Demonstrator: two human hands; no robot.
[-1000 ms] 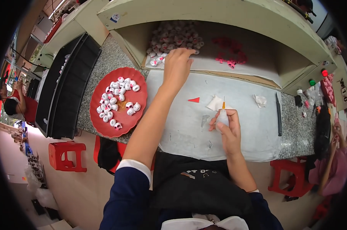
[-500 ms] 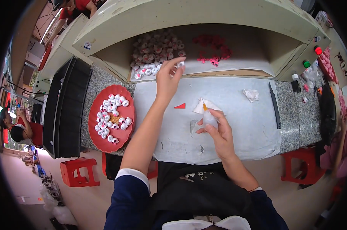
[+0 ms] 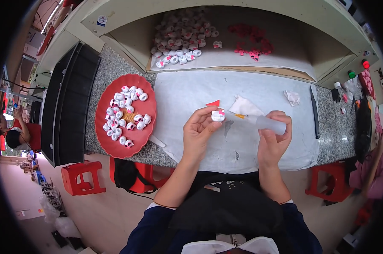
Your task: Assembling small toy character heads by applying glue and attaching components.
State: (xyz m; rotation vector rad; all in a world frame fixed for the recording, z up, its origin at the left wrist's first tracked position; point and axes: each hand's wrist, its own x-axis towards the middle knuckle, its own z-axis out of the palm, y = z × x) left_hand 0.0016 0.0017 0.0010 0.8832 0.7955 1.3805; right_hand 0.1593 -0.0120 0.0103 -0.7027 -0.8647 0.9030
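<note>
Between the thumb and fingers of my left hand [image 3: 198, 129] is a small white character-head bead [image 3: 218, 115] with a pink bow. My right hand [image 3: 275, 139] grips a translucent squeeze bottle [image 3: 271, 125], which lies tilted with its orange-based needle tip [image 3: 239, 115] pointing left at the bead. A small gap seems to separate tip and bead. Behind the bottle a folded white tissue [image 3: 244, 105] lies on the white paper sheet [image 3: 187, 91]. A red triangular piece [image 3: 213, 103] shows just beyond my left fingertips.
At left stands a red scalloped plate [image 3: 132, 80] with several white beads; past it is a black tray [image 3: 68, 110]. The open cabinet ahead holds a pile of white beads [image 3: 183, 31] and pink pieces [image 3: 254, 40]. A black pen-like tool [image 3: 314, 112] and crumpled tissue [image 3: 292, 98] lie right.
My left hand has come back from the cabinet's bead pile to the middle of the sheet with a bead. My right hand has moved right and tipped the bottle sideways toward it.
</note>
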